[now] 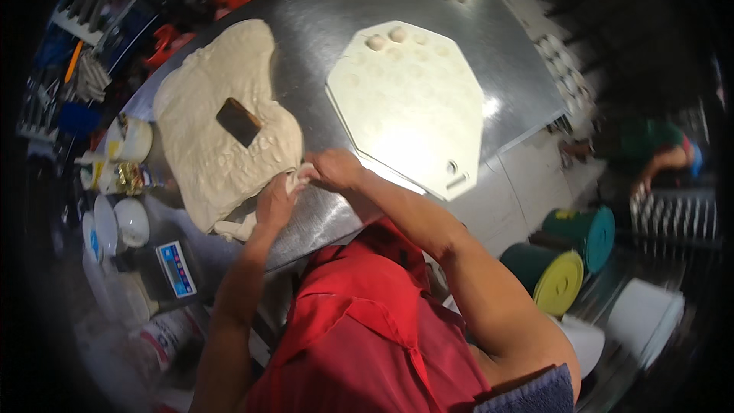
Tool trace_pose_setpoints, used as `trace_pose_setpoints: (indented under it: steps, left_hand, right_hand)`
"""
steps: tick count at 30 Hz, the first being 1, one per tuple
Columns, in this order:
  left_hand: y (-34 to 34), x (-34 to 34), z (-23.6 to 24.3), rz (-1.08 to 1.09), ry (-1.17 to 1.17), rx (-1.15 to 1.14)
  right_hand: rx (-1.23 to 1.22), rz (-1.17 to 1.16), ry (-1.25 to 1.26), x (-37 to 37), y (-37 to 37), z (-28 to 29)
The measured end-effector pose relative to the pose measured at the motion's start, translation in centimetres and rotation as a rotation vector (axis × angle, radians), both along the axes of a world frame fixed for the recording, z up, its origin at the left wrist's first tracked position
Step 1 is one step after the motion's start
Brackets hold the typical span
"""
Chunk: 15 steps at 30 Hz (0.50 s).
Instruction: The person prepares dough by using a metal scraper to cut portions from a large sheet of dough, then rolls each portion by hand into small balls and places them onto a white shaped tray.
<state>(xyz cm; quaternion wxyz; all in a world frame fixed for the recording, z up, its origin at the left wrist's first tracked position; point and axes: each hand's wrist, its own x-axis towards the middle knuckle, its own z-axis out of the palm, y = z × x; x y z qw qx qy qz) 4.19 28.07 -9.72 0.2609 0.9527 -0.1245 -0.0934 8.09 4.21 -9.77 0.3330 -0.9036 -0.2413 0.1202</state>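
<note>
Dough slab [218, 134] on the steel table [321, 15], its near corner pinched between left hand [275, 200] and right hand [334, 169], fingers curled.

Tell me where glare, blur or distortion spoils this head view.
Head view: glare washes out the near end of the pale board and streaks the steel table; fisheye bends the table edges; the rim is dark and blurred; both hands at the dough sheet read slightly soft.

You get a bright centre: overhead light glares off the steel table [329, 8] and washes out the pale cutting board [413, 107]. Towards the rim the fisheye bends edges, darkens to black, and everything there goes soft and blurred
</note>
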Motion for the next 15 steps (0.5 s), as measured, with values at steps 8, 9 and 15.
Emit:
trace_pose_setpoints:
  steps: [8,9,15]
  left_hand:
    - [-0.6,-7.7,2.6,-0.246,-0.249,0.167]
    - [-1.3,-8.7,2.7,-0.231,-0.241,0.153]
    - [-1.9,-5.9,0.8,-0.087,-0.342,0.036]
  right_hand:
    - [-0.221,-0.204,-0.161,-13.4,-1.0,2.5]
    - [-0.236,-0.189,-0.155,-15.2,-0.4,1.9]
    - [-0.242,-0.320,-0.270,-12.8,2.8,-0.3]
